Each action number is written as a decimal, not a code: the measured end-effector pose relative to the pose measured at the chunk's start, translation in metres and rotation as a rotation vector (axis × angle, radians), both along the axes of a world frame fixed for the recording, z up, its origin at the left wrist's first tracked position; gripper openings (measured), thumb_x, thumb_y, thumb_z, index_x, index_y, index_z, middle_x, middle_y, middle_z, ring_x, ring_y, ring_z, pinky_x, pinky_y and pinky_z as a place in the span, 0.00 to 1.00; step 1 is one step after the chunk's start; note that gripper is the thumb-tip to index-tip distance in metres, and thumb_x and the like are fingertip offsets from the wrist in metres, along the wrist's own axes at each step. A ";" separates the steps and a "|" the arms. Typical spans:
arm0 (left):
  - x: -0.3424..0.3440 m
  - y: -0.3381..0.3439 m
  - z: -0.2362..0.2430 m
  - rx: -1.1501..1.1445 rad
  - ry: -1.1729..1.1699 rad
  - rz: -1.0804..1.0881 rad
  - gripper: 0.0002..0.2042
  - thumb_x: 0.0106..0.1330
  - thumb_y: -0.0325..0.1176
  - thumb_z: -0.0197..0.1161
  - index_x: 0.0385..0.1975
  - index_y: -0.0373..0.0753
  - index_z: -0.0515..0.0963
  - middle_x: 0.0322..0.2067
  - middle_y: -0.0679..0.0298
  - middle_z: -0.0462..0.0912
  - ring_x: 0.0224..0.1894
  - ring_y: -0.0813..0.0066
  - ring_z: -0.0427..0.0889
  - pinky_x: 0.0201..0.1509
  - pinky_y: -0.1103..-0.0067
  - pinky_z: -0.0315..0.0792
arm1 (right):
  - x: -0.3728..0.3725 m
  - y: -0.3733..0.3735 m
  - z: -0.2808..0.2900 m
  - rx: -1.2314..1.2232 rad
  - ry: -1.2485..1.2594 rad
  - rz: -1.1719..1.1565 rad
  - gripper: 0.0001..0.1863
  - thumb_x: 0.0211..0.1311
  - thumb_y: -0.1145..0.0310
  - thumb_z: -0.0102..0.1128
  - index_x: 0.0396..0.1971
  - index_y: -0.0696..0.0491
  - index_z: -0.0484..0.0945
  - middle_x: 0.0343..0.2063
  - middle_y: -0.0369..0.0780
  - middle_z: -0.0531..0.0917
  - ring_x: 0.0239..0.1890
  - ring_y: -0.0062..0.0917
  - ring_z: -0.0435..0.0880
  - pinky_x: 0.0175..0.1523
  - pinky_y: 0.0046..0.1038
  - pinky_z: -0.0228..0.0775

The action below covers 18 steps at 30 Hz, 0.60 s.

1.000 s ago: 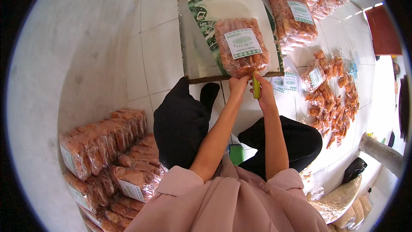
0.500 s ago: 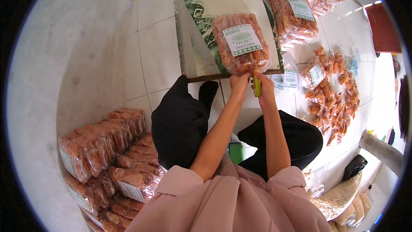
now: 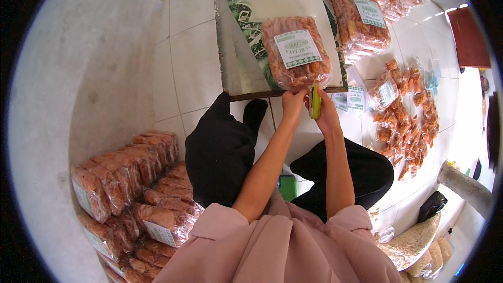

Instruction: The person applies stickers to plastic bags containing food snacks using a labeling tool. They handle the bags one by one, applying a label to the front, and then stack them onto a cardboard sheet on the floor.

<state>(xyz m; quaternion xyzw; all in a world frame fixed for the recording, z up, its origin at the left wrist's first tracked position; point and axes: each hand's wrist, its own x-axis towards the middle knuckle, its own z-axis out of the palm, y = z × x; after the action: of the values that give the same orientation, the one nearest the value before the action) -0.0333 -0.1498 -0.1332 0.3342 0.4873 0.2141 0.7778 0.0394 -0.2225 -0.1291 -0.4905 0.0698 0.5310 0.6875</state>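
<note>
A clear plastic bag of orange-brown snacks (image 3: pixel 303 77) lies on the low board-topped table (image 3: pixel 241 81) in front of me, a white and green label (image 3: pixel 297 48) facing up inside it. Its near end points toward me. With closed fingers my left hand (image 3: pixel 293 106) pinches the gathered plastic there, at the table's near edge. Just beside it, my right hand (image 3: pixel 327 111) is wrapped round a small yellow-green stapler (image 3: pixel 316 101), whose far end meets the bag's mouth. The fingertips partly hide the plastic between the hands.
Filled bags (image 3: pixel 359 21) are stacked right of the table. Loose labels (image 3: pixel 356 97) lie on the tiled floor, near small snack packs (image 3: pixel 403 120). More bags (image 3: pixel 126 173) stand in rows at lower left by the wall. A green object (image 3: pixel 287 187) sits between my legs.
The stapler has tilted slightly in my right hand, and its two arms now show apart. My left hand keeps its pinch on the bag's end, and the bag stays in place.
</note>
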 end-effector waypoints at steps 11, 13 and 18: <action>0.002 -0.002 -0.011 0.097 0.084 0.061 0.07 0.48 0.27 0.59 0.24 0.31 0.76 0.21 0.63 0.78 0.20 0.77 0.73 0.22 0.80 0.66 | -0.001 0.006 -0.003 -0.127 -0.172 0.024 0.15 0.53 0.60 0.55 0.33 0.57 0.73 0.25 0.35 0.75 0.28 0.20 0.73 0.33 0.21 0.65; 0.005 -0.004 -0.008 0.091 0.092 0.049 0.06 0.50 0.27 0.58 0.25 0.31 0.76 0.21 0.66 0.76 0.21 0.80 0.71 0.24 0.82 0.64 | -0.001 0.005 -0.005 -0.173 -0.236 -0.011 0.14 0.53 0.61 0.56 0.32 0.57 0.74 0.24 0.35 0.75 0.27 0.20 0.73 0.32 0.21 0.65; 0.009 0.000 -0.020 -0.003 0.058 0.130 0.05 0.51 0.26 0.60 0.26 0.32 0.75 0.20 0.68 0.74 0.22 0.82 0.69 0.25 0.84 0.62 | 0.000 0.003 -0.006 -0.151 -0.208 0.080 0.21 0.51 0.58 0.59 0.38 0.58 0.70 0.28 0.37 0.75 0.27 0.21 0.74 0.33 0.21 0.67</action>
<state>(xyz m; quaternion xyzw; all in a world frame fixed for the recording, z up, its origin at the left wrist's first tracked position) -0.0246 -0.1501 -0.1528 0.3066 0.5308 0.2536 0.7482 0.0393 -0.2191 -0.1347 -0.5957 0.0185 0.4975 0.6303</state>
